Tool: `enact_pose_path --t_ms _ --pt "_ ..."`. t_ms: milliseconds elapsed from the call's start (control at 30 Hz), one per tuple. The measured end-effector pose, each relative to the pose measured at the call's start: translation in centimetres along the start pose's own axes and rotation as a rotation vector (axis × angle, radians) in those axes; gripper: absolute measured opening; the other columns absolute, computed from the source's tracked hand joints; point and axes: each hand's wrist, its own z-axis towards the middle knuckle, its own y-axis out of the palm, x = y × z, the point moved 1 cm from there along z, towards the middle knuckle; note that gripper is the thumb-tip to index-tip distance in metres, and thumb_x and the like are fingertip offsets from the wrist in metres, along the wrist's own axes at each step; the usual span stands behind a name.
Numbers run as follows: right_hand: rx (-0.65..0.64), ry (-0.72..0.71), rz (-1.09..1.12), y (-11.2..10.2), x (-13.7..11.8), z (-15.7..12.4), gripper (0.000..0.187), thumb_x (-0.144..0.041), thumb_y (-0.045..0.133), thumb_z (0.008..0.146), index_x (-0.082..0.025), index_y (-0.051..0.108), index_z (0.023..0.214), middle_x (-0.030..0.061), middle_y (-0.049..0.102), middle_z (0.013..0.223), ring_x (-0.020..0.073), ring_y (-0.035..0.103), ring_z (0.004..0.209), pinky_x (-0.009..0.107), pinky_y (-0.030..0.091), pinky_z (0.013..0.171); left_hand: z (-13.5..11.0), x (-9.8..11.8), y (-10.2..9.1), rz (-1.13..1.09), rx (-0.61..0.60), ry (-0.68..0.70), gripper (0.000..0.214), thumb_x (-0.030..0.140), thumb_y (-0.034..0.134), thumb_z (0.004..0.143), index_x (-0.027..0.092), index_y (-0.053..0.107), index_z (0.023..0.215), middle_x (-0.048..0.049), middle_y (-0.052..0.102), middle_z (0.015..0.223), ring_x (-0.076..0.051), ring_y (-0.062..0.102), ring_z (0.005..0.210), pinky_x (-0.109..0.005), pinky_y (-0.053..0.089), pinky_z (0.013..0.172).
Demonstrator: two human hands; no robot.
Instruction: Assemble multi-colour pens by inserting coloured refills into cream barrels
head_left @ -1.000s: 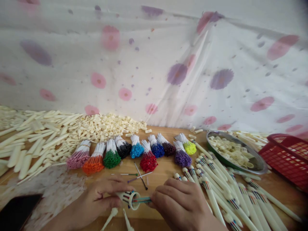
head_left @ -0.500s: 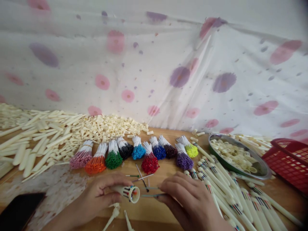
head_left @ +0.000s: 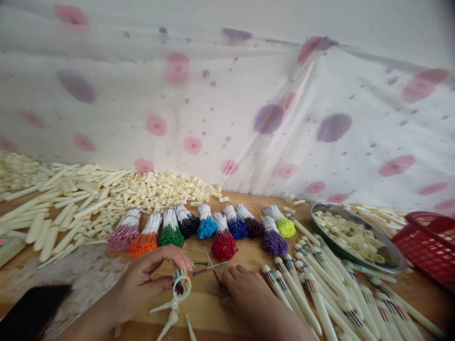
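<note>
My left hand (head_left: 142,279) grips a short cream slotted pen tube (head_left: 182,289) between thumb and fingers. Its round mouth faces me, and several coloured pieces show inside. My right hand (head_left: 249,293) rests palm down low over the table, fingers bent together; whatever lies under the fingertips is hidden. Just ahead of those fingers are loose pen refills: a black-tipped refill (head_left: 210,260), a purple refill (head_left: 201,272) crossing it, and a green-ended refill (head_left: 201,263). Cream cone-shaped pen parts (head_left: 172,316) lie below the tube.
Behind the hands stand bundled refills, such as the red bundle (head_left: 224,241) and orange bundle (head_left: 145,239). Multicolour pens (head_left: 314,293) lie at right, near a metal bowl (head_left: 397,267) and red basket (head_left: 430,244). Cream parts (head_left: 81,203) and a phone (head_left: 31,308) occupy the left.
The tube in my left hand has shifted left and tilted its mouth more toward me. My right hand has moved left and down; the two pale blue sticks it held no longer show.
</note>
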Motion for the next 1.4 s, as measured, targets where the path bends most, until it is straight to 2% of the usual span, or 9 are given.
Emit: enact_pose_path --t_ms 100,233,300,400,700,867,1067,1267,1400 --pt "0.085 0.027 0.068 -2.1 0.1 -1.1 0.014 -0.022 0.063 0.078 -0.017 0.06 0.091 0.0076 0.068 0.091 0.0239 0.064 0.084 0.029 0.049 0.067 0.2 0.0 0.2 0.065 -0.007 0.035 0.008 0.025 0.064 0.08 0.022 0.067 0.087 -0.005 0.069 0.086 -0.021 0.064 0.087 -0.03 0.049 0.079" --pt "0.612 -0.085 0.505 -4.8 -0.8 -3.5 0.02 -0.011 0.05 0.082 -0.023 0.049 0.098 0.002 0.064 0.089 0.0158 0.062 0.082 0.026 0.049 0.071 0.3 0.2 0.6 0.19 0.006 0.001 0.009 0.02 0.066 0.078 0.023 0.066 0.086 -0.0024 0.069 0.085 -0.019 0.064 0.084 -0.026 0.049 0.076" --pt "0.748 -0.251 0.636 -5.3 -1.7 -4.4 0.032 -0.006 0.049 0.077 -0.025 0.045 0.103 0.001 0.063 0.09 0.015 0.061 0.082 0.025 0.05 0.072 0.3 0.2 0.8 0.238 0.012 -0.021 0.013 0.015 0.065 0.077 0.025 0.066 0.086 0.0 0.068 0.085 -0.017 0.064 0.084 -0.023 0.048 0.076" --pt "0.735 -0.381 0.669 -4.9 -3.0 -4.6 0.048 -0.002 0.05 0.071 -0.025 0.039 0.111 0.0019 0.064 0.094 0.0151 0.061 0.081 0.024 0.052 0.07 0.1 0.1 0.9 0.278 0.021 -0.043 0.021 0.011 0.064 0.077 0.028 0.064 0.088 0.0034 0.067 0.087 -0.013 0.063 0.085 -0.02 0.047 0.077" --pt "0.728 -0.363 0.525 -3.5 -3.8 -3.5 0.055 0.002 0.048 0.066 -0.021 0.038 0.115 0.0059 0.065 0.095 0.0188 0.059 0.083 0.027 0.054 0.068 -0.4 -0.5 1.2 0.386 0.032 -0.032 0.027 0.011 0.064 0.077 0.032 0.065 0.092 0.0052 0.068 0.09 -0.013 0.062 0.089 -0.018 0.045 0.081" --pt "0.697 -0.267 0.759 -3.4 -3.2 -3.4 0.045 0.0 0.05 0.064 -0.023 0.044 0.102 0.0026 0.064 0.09 0.0158 0.063 0.083 0.025 0.053 0.07 -0.3 -0.4 1.6 0.445 0.116 -0.089 0.028 0.01 0.068 0.071 0.031 0.069 0.087 0.0054 0.071 0.085 -0.013 0.065 0.082 -0.016 0.047 0.075" --pt "0.581 -0.171 1.055 -3.7 -3.5 -3.4 0.032 -0.003 0.051 0.069 -0.023 0.05 0.094 0.0026 0.068 0.089 0.0148 0.067 0.083 0.025 0.054 0.075 -0.1 -0.2 1.4 0.382 0.093 -0.043 0.031 0.007 0.069 0.069 0.033 0.07 0.086 0.0056 0.071 0.083 -0.013 0.066 0.081 -0.016 0.047 0.075" --pt "0.445 -0.001 1.518 -4.9 -2.8 -3.4 0.013 -0.029 0.059 0.082 -0.021 0.049 0.084 0.0058 0.071 0.082 0.0167 0.068 0.08 0.028 0.052 0.075 0.0 -0.3 1.4 0.296 0.093 -0.059 0.025 0.011 0.07 0.07 0.032 0.07 0.085 0.0042 0.07 0.08 -0.013 0.065 0.079 -0.017 0.048 0.072" --pt "0.59 0.066 1.533 -6.1 0.6 -3.0 0.023 -0.04 0.063 0.079 -0.021 0.051 0.083 0.0053 0.07 0.082 0.0145 0.064 0.074 0.027 0.05 0.07 0.0 -0.4 1.1 0.252 0.087 -0.048 0.021 0.015 0.069 0.071 0.03 0.07 0.086 0.0028 0.07 0.079 -0.014 0.065 0.077 -0.02 0.049 0.072"
